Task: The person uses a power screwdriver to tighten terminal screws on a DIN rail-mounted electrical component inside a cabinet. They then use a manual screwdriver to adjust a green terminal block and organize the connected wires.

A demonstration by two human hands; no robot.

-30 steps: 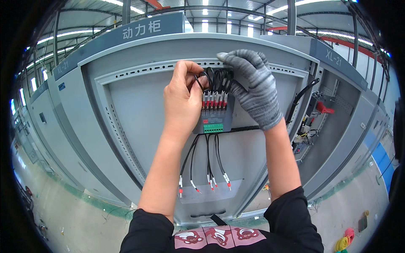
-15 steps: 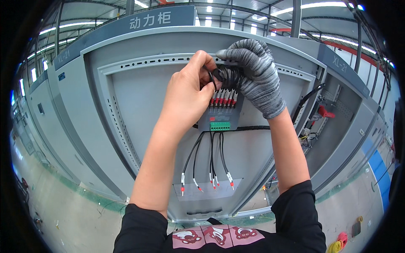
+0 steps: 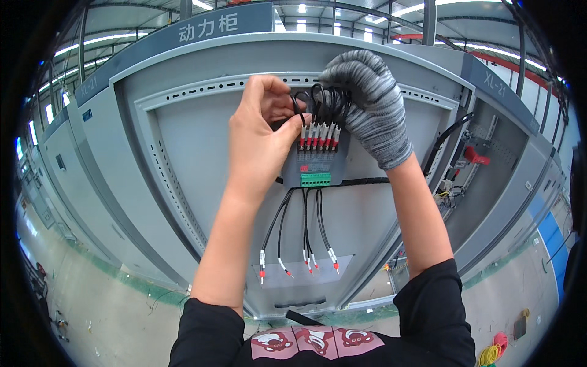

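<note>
A grey electrical module (image 3: 315,162) with a green terminal block (image 3: 315,179) is on the cabinet's inner panel. Along its upper part stands a row of red-sleeved wire ends with white marker tubes (image 3: 320,134). Black wires (image 3: 330,101) loop upward from them in a bunch. My bare left hand (image 3: 260,125) is at the leftmost wire, thumb against it and fingers curled behind; the fingertips are partly hidden. My right hand (image 3: 370,110), in a grey knitted glove, is closed around the right side of the wire bunch. The wires hide its fingertips.
Below the module, several black wires (image 3: 306,232) hang loose with bare-tipped ends. A slotted metal rail (image 3: 214,90) frames the panel. At right, an open cabinet holds a red switch handle (image 3: 476,156). Yellow and red cable coils (image 3: 492,352) lie on the floor.
My left hand has shifted a little left and down, with its fingers spread wider. The wire loops and marker tubes show more clearly. My right hand stays at the bunch.
</note>
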